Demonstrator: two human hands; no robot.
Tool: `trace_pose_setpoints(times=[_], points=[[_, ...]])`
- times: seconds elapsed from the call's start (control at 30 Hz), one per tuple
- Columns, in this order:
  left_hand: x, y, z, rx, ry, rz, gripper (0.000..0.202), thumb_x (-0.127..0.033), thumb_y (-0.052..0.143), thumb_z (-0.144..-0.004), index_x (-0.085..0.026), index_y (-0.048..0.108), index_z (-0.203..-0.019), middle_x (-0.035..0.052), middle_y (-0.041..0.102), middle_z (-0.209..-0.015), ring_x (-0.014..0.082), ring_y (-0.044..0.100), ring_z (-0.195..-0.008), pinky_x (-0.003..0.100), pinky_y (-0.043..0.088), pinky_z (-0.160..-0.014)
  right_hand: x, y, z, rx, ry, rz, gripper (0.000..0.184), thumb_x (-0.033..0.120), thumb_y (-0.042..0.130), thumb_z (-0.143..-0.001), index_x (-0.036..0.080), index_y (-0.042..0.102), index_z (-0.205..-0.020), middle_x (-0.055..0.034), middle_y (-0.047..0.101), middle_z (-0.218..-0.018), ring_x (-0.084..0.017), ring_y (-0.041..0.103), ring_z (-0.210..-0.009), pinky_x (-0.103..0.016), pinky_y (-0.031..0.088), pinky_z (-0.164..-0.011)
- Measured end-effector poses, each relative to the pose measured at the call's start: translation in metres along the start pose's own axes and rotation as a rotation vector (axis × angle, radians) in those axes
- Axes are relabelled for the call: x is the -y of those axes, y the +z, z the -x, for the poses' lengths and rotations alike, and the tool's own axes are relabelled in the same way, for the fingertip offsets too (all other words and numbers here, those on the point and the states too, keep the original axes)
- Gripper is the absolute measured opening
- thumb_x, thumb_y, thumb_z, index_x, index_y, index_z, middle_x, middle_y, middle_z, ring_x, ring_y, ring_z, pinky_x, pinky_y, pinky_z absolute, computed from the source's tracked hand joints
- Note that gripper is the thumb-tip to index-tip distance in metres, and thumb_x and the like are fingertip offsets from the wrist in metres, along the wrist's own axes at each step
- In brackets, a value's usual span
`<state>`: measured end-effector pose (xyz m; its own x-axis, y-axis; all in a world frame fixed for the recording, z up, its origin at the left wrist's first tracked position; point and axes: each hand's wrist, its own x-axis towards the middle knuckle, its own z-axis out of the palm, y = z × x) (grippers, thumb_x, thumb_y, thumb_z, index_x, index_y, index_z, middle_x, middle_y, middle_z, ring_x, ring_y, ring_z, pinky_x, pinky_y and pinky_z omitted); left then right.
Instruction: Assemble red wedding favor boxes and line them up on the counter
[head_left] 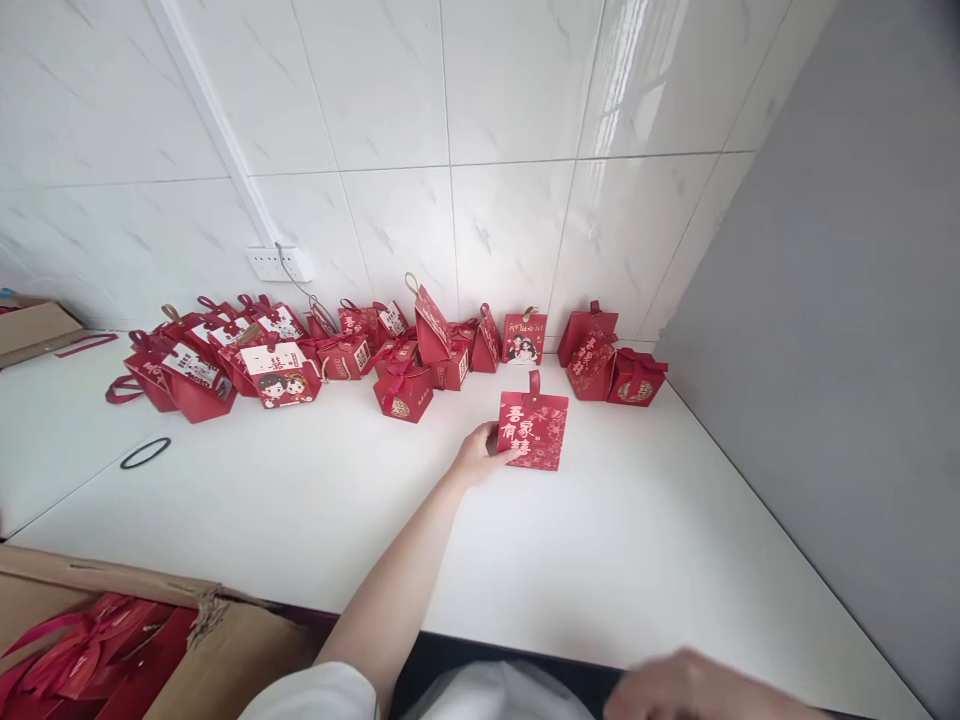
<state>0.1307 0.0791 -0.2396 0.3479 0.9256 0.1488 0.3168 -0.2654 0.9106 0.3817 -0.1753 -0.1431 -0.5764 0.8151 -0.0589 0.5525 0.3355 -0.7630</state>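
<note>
A red gift box [538, 432] with pale lettering, a floral print and a ribbon loop on top stands upright on the white table. My left hand [478, 455] is closed on its left side, the thumb across the front face and the other fingers behind. Low in the view, at the table's front edge, my right hand [675, 685] is smeared by motion and partly cut off. Its fingers cannot be made out.
Several red gift boxes [403, 388] line the white table [637, 540] along the tiled wall. A black ring [145, 453] lies left. At bottom left is an open cardboard box [232, 655] with red boxes inside; a grey panel [840, 330] borders the right side.
</note>
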Motion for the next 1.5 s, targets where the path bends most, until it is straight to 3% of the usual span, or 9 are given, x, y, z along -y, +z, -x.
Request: trace_pose_setpoints(times=[0.07,0.23,0.47,0.9,1.13,1.23,1.37,1.43,1.5], points=[[0.001,0.002,0.0,-0.006,0.005,0.043,0.056,-0.046,0.068,-0.077,-0.017,0.054,-0.123,0.0105,0.062,-0.125,0.0248,0.06,-0.111,0.039,0.047,-0.098,-0.017,-0.008,-0.029,-0.013,0.022,-0.061,0.026,0.044,0.039,-0.097,0.037,0.064,-0.102,-0.0017,0.065,-0.107,-0.019,0.064,-0.102,-0.035,0.056,-0.084],[-0.001,-0.002,-0.002,0.026,0.058,0.102,0.052,-0.051,0.055,-0.086,-0.016,0.054,-0.124,0.0102,0.061,-0.127,0.0246,0.057,-0.116,0.037,0.044,-0.1,-0.079,-0.012,-0.152,-0.794,0.047,-0.248,0.067,0.054,0.061,-0.083,0.027,0.038,-0.139,-0.0095,0.037,-0.148,-0.028,0.027,-0.141,-0.053,0.021,-0.116],[0.002,-0.013,-0.01,-0.129,-0.053,0.169,0.048,-0.059,0.043,-0.089,-0.018,0.059,-0.108,0.0069,0.067,-0.111,0.0231,0.059,-0.107,0.034,0.045,-0.093,-0.117,-0.004,-0.255,-0.762,0.007,-0.638,0.06,0.065,0.037,-0.09,0.022,0.042,-0.133,-0.0091,0.058,-0.129,-0.023,0.056,-0.118,-0.043,0.044,-0.103],[-0.008,-0.023,-0.013,-0.033,-0.049,0.286,0.041,-0.058,0.046,-0.088,-0.018,0.056,-0.091,0.0019,0.063,-0.091,0.0154,0.056,-0.086,0.026,0.045,-0.082,-0.119,-0.005,-0.25,-0.757,0.0,-0.579,0.049,0.058,0.038,-0.093,0.023,0.052,-0.123,-0.0083,0.06,-0.127,-0.025,0.058,-0.113,-0.038,0.049,-0.094],[-0.002,-0.022,-0.013,0.045,-0.011,0.343,0.043,-0.051,0.052,-0.087,-0.018,0.054,-0.115,0.0093,0.061,-0.116,0.0231,0.057,-0.106,0.034,0.046,-0.092,-0.117,-0.007,-0.242,-0.776,0.005,-0.514,0.037,0.054,0.044,-0.092,0.023,0.052,-0.111,-0.0066,0.064,-0.113,-0.025,0.06,-0.104,-0.039,0.049,-0.091],[-0.015,-0.029,-0.017,-0.186,0.166,0.243,0.05,-0.049,0.056,-0.085,-0.02,0.047,-0.125,0.0124,0.052,-0.131,0.0269,0.051,-0.121,0.041,0.041,-0.102,-0.111,-0.013,-0.239,-0.869,-0.093,-0.414,0.041,0.052,0.044,-0.091,0.024,0.046,-0.121,-0.0103,0.054,-0.128,-0.026,0.051,-0.121,-0.044,0.042,-0.102],[-0.076,-0.065,0.004,-0.52,0.335,0.025,0.035,-0.047,0.059,-0.084,-0.022,0.054,-0.108,0.0115,0.057,-0.119,0.0262,0.057,-0.111,0.046,0.046,-0.094,-0.071,-0.048,-0.217,-1.193,-0.167,-0.303,0.029,0.046,0.045,-0.091,0.026,0.047,-0.111,-0.0117,0.045,-0.136,-0.027,0.046,-0.127,-0.051,0.038,-0.103],[-0.116,-0.084,0.041,-0.262,0.313,-0.03,0.035,-0.058,0.058,-0.08,-0.025,0.061,-0.092,0.009,0.064,-0.101,0.0253,0.063,-0.095,0.044,0.053,-0.079,-0.037,-0.068,-0.186,-0.958,-0.321,-0.345,0.018,0.045,0.047,-0.09,0.029,0.054,-0.094,-0.0074,0.059,-0.112,-0.025,0.058,-0.109,-0.047,0.047,-0.093],[-0.149,-0.095,0.095,-0.023,0.149,-0.124,0.049,-0.076,0.055,-0.068,-0.034,0.064,-0.09,0.0063,0.067,-0.096,0.0264,0.065,-0.088,0.041,0.055,-0.063,-0.002,-0.078,-0.143,-0.358,-0.406,-0.342,0.02,0.05,0.054,-0.085,0.032,0.06,-0.081,-0.0045,0.065,-0.093,-0.024,0.064,-0.094,-0.041,0.054,-0.078]])
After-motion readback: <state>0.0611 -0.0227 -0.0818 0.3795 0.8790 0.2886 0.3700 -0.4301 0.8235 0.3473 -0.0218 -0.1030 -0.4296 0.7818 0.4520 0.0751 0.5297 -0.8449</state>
